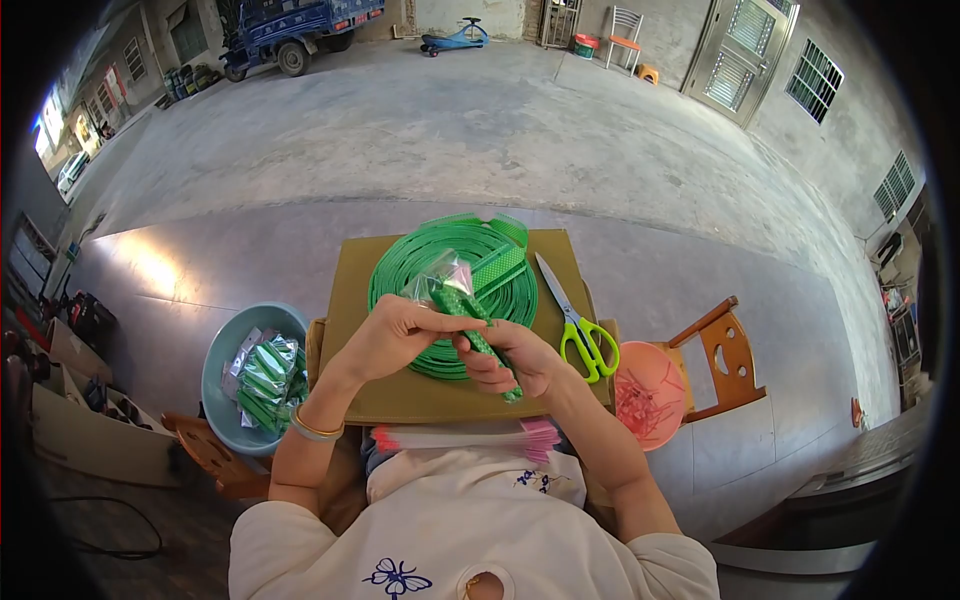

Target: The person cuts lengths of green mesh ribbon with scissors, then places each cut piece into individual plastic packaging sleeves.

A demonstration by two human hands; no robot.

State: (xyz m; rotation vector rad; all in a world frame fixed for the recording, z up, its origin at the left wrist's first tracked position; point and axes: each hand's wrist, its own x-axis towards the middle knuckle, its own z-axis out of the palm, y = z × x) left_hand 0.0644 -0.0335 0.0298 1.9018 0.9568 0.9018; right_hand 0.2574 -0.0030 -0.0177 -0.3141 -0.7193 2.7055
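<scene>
My left hand (395, 335) and my right hand (520, 365) together hold a folded strip of green dotted ribbon (478, 340) over a cardboard box top (400, 395). The strip's upper end sits in the mouth of a small clear plastic bag (440, 280), which my left fingers pinch. My right hand grips the lower end of the strip. Behind the hands lies a large coil of the same green ribbon (420, 255), with a loose end folded across it.
Green-handled scissors (580, 325) lie on the box to the right. A blue basin (225, 365) at left holds several bagged ribbon pieces. A pink bowl (660, 365) rests on a wooden chair (725, 345) at right. A stack of clear bags (470, 435) lies on my lap.
</scene>
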